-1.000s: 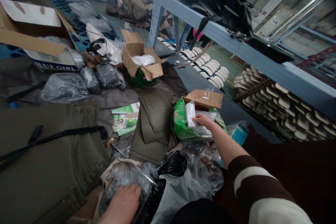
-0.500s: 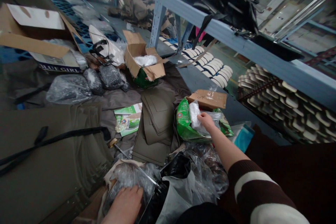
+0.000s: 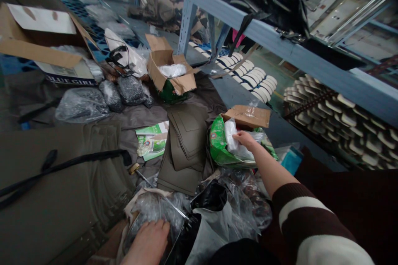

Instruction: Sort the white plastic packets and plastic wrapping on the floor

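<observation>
Pressing flat on a clear plastic bag at the near edge, the left hand lies palm down with fingers spread, closed on nothing; it looks like a steadying hold. A thin metal rod crosses that bag, just beside a black bag.

Further out, the right hand reaches into a green sack, fingers pinched on a white packet that sits in the sack's mouth, partly raised. A cardboard flap lies on the sack's far rim.

Left of the sack: 1 stack of olive fabric panels, laid flat. Beyond: an open carton, then rows of pale insoles under a blue shelf.
</observation>
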Motion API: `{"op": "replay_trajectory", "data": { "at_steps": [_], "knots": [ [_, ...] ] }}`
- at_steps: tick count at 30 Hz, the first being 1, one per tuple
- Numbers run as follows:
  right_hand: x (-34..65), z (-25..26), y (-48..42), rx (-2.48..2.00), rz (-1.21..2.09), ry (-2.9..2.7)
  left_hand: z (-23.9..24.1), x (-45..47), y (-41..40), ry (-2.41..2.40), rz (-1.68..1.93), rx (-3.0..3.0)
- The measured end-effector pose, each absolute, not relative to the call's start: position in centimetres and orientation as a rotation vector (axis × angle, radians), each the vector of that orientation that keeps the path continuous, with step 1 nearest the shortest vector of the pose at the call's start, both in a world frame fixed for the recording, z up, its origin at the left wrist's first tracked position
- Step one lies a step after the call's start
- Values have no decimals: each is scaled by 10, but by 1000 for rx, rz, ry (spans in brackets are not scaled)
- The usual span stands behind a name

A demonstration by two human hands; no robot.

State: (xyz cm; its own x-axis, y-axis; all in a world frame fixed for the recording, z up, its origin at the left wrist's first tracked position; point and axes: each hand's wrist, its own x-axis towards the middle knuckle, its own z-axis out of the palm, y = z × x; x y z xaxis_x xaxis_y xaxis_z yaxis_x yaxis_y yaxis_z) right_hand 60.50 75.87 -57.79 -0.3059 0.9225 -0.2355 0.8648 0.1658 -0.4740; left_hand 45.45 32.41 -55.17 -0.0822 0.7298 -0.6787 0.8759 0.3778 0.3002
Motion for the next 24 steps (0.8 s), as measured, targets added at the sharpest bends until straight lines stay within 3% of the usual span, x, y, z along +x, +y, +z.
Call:
{"op": "replay_trajectory", "data": {
  "at_steps": [12, 24],
  "knots": [
    [601, -565, 761, -1781, 736, -2576, -555, 454, 319, 1872, -196, 1413],
    [564, -546, 752, -1784, 305, -2890, -552, 453, 315, 1868, -194, 1396]
  ]
}}
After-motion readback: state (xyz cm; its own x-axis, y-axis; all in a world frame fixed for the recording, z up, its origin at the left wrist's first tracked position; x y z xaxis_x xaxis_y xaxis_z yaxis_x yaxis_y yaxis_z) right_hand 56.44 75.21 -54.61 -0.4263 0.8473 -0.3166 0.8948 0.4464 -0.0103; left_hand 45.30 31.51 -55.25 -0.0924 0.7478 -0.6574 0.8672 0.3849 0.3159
